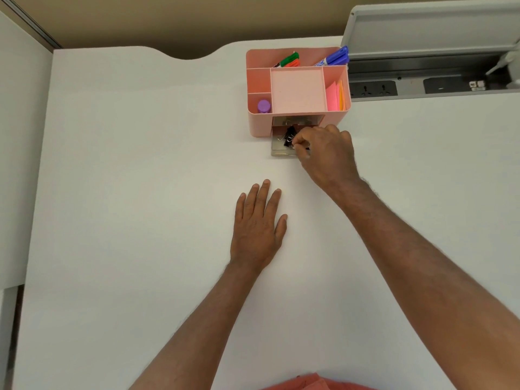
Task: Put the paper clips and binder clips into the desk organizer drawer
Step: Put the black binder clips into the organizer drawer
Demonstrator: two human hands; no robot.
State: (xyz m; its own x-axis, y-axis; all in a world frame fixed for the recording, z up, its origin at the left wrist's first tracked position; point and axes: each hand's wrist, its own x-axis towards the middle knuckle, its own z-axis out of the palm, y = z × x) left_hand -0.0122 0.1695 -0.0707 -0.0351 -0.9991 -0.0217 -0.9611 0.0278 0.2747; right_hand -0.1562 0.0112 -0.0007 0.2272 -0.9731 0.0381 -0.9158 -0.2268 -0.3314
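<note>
A white desk (140, 192) is seen from above, from the head of a person seated at it. Toward the far edge stands a pink desk organizer (259, 122) with several open compartments on top. The back compartment holds green and orange markers (289, 60) and blue markers (336, 56). A purple cap (264, 106) shows in the front left compartment, and pink and orange sticky notes (334, 96) stand in the right one. The large middle tray holds nothing visible.

At the organizer's front, a small clear drawer (277, 152) is pulled out toward the person. Black binder clips (289, 136) with silver handles lie inside it. The right hand (326, 156) reaches over the drawer, its fingers (298, 143) curled and pinched together at the clips; what exactly they grip is too small to tell.

The left hand (257, 226) lies flat on the desk, palm down, fingers straight and together, holding nothing, well short of the drawer.

To the right, behind the organizer, a grey cable tray (422, 38) with power sockets (372, 88) is set into the desk.
</note>
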